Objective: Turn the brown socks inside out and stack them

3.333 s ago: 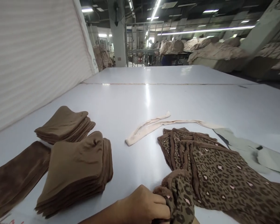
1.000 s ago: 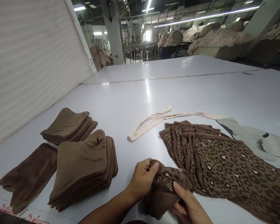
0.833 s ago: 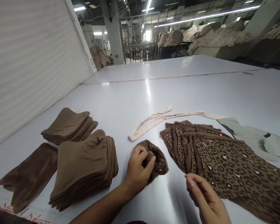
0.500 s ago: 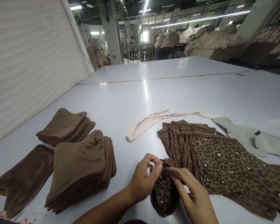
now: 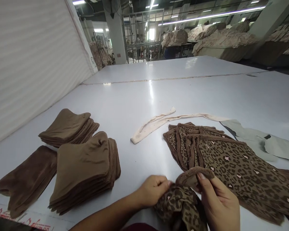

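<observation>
Both of my hands grip one bunched piece of leopard-print fabric (image 5: pixel 180 202) with a plain brown fuzzy side, low at the front of the table. My left hand (image 5: pixel 154 191) is closed on its left edge. With thumb and fingers, my right hand (image 5: pixel 218 200) pinches a brown fuzzy edge that is folded up and outward. Part of the piece hangs below the picture's lower border. Just beyond my right hand lies a fanned stack of leopard-print fabric pieces (image 5: pixel 231 163) with brown edges and small pink marks.
Stacks of folded brown fabric pieces stand at left: a front stack (image 5: pixel 82 170), a back stack (image 5: pixel 65 126) and a darker pile (image 5: pixel 30 178). A cream fabric strip (image 5: pixel 156 125) and grey sheet scraps (image 5: pixel 252 134) lie on the white table (image 5: pixel 125 96). A white padded roll (image 5: pixel 38 57) borders the left.
My right hand has moved right and pulled a brown edge outward. The leopard-print piece has opened wider and shifted right. My left hand has closed more tightly on its edge.
</observation>
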`<state>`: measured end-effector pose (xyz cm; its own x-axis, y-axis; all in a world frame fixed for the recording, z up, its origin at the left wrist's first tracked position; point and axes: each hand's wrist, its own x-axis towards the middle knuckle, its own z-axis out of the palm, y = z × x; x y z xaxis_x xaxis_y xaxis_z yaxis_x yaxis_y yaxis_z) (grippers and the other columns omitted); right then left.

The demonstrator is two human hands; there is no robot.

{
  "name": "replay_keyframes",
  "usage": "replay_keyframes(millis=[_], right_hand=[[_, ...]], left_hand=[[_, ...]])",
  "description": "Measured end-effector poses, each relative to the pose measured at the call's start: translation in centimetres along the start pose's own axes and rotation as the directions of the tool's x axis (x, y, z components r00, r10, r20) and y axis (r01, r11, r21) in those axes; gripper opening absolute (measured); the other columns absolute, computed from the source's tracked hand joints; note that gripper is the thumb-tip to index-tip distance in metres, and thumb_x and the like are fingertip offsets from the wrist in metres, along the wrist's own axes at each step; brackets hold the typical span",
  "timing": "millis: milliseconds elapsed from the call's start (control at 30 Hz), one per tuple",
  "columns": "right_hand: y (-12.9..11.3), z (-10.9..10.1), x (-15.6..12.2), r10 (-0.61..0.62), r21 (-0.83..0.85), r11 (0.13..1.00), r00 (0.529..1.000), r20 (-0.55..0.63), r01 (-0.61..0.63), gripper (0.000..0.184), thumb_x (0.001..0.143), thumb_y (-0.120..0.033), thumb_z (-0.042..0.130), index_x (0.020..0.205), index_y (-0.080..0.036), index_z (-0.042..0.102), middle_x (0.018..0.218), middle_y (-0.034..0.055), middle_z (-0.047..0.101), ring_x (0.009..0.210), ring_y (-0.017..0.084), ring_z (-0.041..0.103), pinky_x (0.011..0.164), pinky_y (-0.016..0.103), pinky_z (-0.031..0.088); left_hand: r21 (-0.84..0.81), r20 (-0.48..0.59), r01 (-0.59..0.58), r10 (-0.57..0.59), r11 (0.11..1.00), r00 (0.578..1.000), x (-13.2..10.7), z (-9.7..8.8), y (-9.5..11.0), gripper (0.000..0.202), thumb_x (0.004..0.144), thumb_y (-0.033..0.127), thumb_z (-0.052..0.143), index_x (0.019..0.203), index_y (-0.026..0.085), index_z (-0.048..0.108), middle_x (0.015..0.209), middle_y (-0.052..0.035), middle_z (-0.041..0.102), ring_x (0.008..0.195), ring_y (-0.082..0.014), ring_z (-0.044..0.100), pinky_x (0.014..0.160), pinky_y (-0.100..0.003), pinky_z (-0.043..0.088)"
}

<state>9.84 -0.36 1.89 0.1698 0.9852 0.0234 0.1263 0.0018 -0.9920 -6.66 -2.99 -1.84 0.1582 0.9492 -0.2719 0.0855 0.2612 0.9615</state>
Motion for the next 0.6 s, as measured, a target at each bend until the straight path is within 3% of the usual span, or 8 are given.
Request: replay_keyframes(millis=[33, 100, 167, 233, 300, 400, 533, 600], right_hand=[[0.1, 0.1, 0.2, 0.021, 0.0, 1.0, 1.0, -0.005, -0.021, 0.021, 0.075, -0.042, 0.065, 0.077, -0.021, 0.068, 0.065, -0.0011, 0.058, 0.06, 0.014, 0.047, 0.055, 0.024, 0.039], [0.1, 0.6, 0.4, 0.052, 0.053, 0.997, 0.999, 0.006, -0.052, 0.023, 0.073, -0.043, 0.067, 0.073, -0.021, 0.065, 0.057, -0.0028, 0.053, 0.054, 0.012, 0.042, 0.049, 0.022, 0.036], [-0.1, 1.1, 0.2, 0.105, 0.193, 0.975, 0.993, 0.057, -0.114, 0.024, 0.072, -0.043, 0.069, 0.071, -0.02, 0.062, 0.053, -0.004, 0.049, 0.049, 0.01, 0.039, 0.045, 0.021, 0.034], [-0.3, 1.7, -0.2, 0.177, 0.358, 0.908, 0.973, 0.148, -0.219, 0.026, 0.07, -0.041, 0.072, 0.067, -0.019, 0.059, 0.05, -0.0052, 0.046, 0.044, 0.007, 0.036, 0.043, 0.018, 0.034], [-0.6, 1.9, -0.5, 0.229, 0.464, 0.83, 0.948, 0.222, -0.309, 0.028, 0.07, -0.038, 0.074, 0.062, -0.018, 0.056, 0.049, -0.006, 0.044, 0.042, 0.004, 0.033, 0.043, 0.016, 0.034], [-1.0, 1.7, -0.5, 0.274, 0.521, 0.75, 0.908, 0.315, -0.407, 0.03, 0.068, -0.035, 0.076, 0.058, -0.016, 0.055, 0.049, -0.0057, 0.045, 0.04, 0.002, 0.034, 0.044, 0.014, 0.037], [-1.6, 1.4, -0.1, 0.399, 0.641, 0.57, 0.855, 0.331, -0.514, 0.035, 0.055, -0.028, 0.084, 0.052, -0.016, 0.051, 0.047, -0.0076, 0.041, 0.036, 0.0, 0.029, 0.037, 0.013, 0.034], [-1.8, 1.7, 0.0, 0.465, 0.699, 0.48, 0.83, 0.309, -0.53, 0.037, 0.05, -0.025, 0.085, 0.051, -0.017, 0.05, 0.047, -0.0088, 0.039, 0.035, 0.0, 0.027, 0.037, 0.013, 0.036]], left_hand=[[0.116, -0.15, -0.093, 0.11, 0.989, 0.983, -0.2, -0.8, 1.0, 0.044, 0.078, 0.06, 0.048, 0.065, 0.018, 0.045, 0.061, 0.002, 0.042, 0.059, -0.012, 0.039, 0.055, -0.025, 0.034], [0.404, -0.313, -0.27, 0.41, 0.874, 0.857, -0.6, -1.9, 3.0, 0.03, 0.085, 0.048, 0.046, 0.077, 0.018, 0.049, 0.072, -0.0019, 0.049, 0.07, -0.0157, 0.044, 0.066, -0.028, 0.038], [0.606, -0.146, -0.42, 0.614, 0.676, 0.776, -1.0, -2.1, 4.4, 0.032, 0.084, 0.05, 0.048, 0.082, 0.019, 0.051, 0.077, -0.0046, 0.054, 0.073, -0.0179, 0.047, 0.068, -0.03, 0.039], [0.717, 0.07, -0.499, 0.661, 0.488, 0.747, -0.9, -1.4, 4.7, 0.032, 0.085, 0.049, 0.048, 0.084, 0.019, 0.054, 0.078, -0.006, 0.057, 0.072, -0.0187, 0.05, 0.066, -0.03, 0.038], [0.772, 0.158, -0.5, 0.644, 0.392, 0.749, -0.4, -0.5, 4.1, 0.026, 0.091, 0.037, 0.041, 0.082, 0.018, 0.056, 0.078, -0.0066, 0.058, 0.072, -0.0185, 0.051, 0.064, -0.03, 0.037], [0.72, 0.1, -0.487, 0.621, 0.495, 0.778, 0.6, -0.2, 2.8, 0.017, 0.089, 0.029, 0.043, 0.083, 0.017, 0.053, 0.076, -0.0048, 0.057, 0.068, -0.0168, 0.05, 0.064, -0.03, 0.038], [0.487, -0.212, -0.313, 0.458, 0.815, 0.863, 0.7, -1.0, 2.1, 0.031, 0.081, 0.047, 0.054, 0.088, 0.017, 0.051, 0.076, -0.002, 0.055, 0.068, -0.0156, 0.048, 0.066, -0.028, 0.041], [0.37, -0.279, -0.251, 0.365, 0.894, 0.888, 0.3, -1.0, 2.2, 0.034, 0.082, 0.049, 0.053, 0.09, 0.016, 0.054, 0.08, -0.0033, 0.056, 0.073, -0.0167, 0.05, 0.07, -0.029, 0.043]])
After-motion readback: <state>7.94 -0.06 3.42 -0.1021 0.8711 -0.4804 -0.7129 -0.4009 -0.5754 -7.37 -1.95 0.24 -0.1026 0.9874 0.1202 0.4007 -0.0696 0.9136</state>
